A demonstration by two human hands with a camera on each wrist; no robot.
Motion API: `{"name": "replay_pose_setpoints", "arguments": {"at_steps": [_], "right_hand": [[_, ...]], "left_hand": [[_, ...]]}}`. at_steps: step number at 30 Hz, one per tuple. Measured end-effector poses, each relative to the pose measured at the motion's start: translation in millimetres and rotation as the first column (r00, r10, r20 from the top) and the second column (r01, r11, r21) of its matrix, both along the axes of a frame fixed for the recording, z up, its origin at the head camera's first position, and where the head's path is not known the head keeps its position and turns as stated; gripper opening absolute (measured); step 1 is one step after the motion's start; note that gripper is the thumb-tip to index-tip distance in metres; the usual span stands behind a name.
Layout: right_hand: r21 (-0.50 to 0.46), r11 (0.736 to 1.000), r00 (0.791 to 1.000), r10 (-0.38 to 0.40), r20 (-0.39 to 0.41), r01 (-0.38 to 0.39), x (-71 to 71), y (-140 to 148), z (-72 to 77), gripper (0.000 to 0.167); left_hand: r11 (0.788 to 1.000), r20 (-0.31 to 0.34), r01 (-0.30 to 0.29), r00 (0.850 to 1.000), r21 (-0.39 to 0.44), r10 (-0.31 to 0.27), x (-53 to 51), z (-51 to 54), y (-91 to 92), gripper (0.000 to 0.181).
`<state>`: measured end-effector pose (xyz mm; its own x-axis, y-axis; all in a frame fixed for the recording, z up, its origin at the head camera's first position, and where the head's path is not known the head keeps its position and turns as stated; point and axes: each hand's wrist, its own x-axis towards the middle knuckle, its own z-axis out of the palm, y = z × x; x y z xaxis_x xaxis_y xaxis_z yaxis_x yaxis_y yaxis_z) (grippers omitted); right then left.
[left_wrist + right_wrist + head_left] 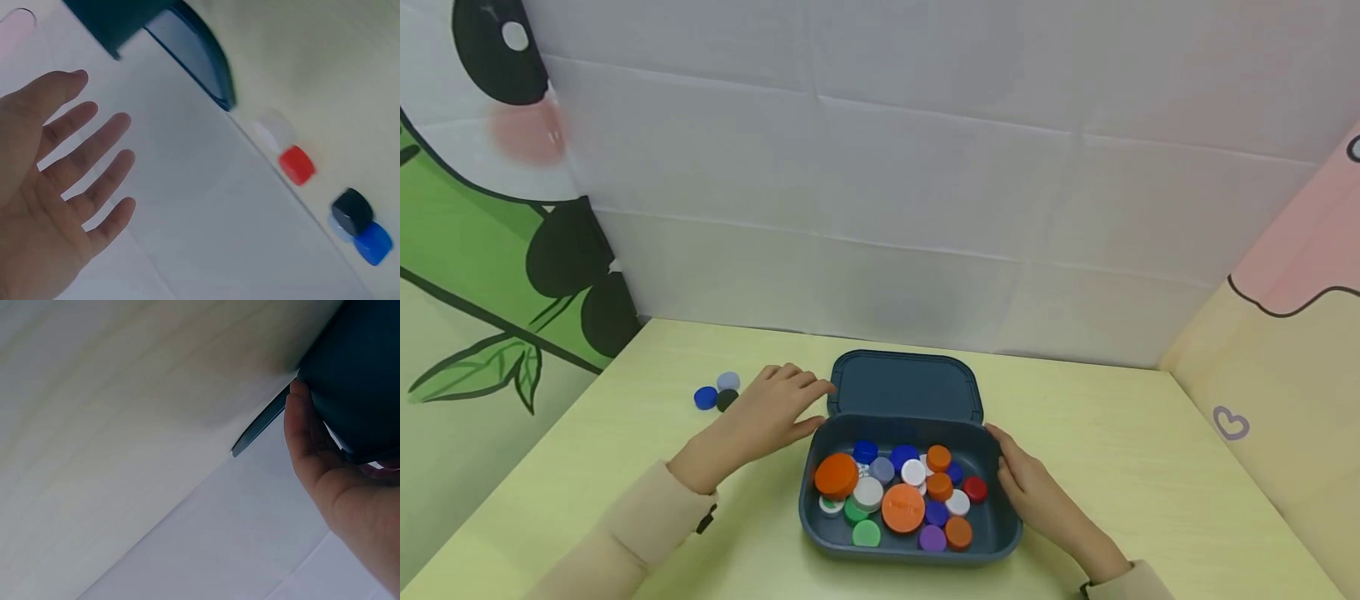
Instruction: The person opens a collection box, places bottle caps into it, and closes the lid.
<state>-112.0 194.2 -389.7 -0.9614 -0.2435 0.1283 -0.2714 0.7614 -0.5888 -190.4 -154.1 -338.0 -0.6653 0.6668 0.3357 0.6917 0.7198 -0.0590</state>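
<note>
A dark blue box (910, 557) on the table holds many bottle caps in orange, white, blue, green, purple and red, including a large orange cap (903, 508). Its lid (906, 385) lies flat behind it. My right hand (1037, 496) grips the box's right wall, fingers (303, 434) along the outside and thumb at the rim. Spread and holding nothing, my left hand (778, 412) hovers by the back left corner, between box and lid. Beyond it lie a blue cap (705, 397), a black cap (352, 212) and a light blue cap (727, 381).
A red cap (297, 165) and a blurred whitish cap (275, 130) lie on the table in the left wrist view; my left hand hides them in the head view. The pale table (1120, 467) ends at a white cloth backdrop (925, 167), with printed cloth at both sides.
</note>
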Motion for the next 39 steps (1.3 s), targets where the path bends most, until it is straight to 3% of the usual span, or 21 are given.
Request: {"name": "replay_pose_setpoints", "arguments": {"at_steps": [8, 14, 19, 28, 39], "right_hand": [[0.001, 1.0, 1.0, -0.011, 0.005, 0.011, 3.1, -3, -0.4, 0.047], [0.0, 1.0, 1.0, -0.019, 0.013, 0.019, 4.9, -5, -1.3, 0.047], [-0.003, 1.0, 1.0, -0.025, 0.019, 0.025, 6.5, -6, -2.1, 0.047], [-0.005, 1.0, 0.999, -0.028, 0.016, 0.029, 10.2, -9, -0.5, 0.046], [0.003, 0.999, 0.999, -0.036, 0.003, 0.036, 14.2, -11, 1.4, 0.047]], "left_hand": [[0.996, 0.033, -0.093, 0.995, 0.004, 0.092, -25.7, -20.9, -24.9, 0.034], [0.99, 0.033, -0.13, 0.991, -0.056, 0.132, -41.2, -28.9, -32.6, 0.033], [0.981, 0.073, -0.157, 0.983, -0.113, 0.166, -51.5, -35.1, -33.8, 0.034], [0.975, 0.127, -0.153, 0.977, -0.16, 0.174, -60.4, -41.5, -35.3, 0.034], [0.975, 0.164, -0.122, 0.975, -0.185, 0.153, -63.0, -45.1, -37.6, 0.032]]}}
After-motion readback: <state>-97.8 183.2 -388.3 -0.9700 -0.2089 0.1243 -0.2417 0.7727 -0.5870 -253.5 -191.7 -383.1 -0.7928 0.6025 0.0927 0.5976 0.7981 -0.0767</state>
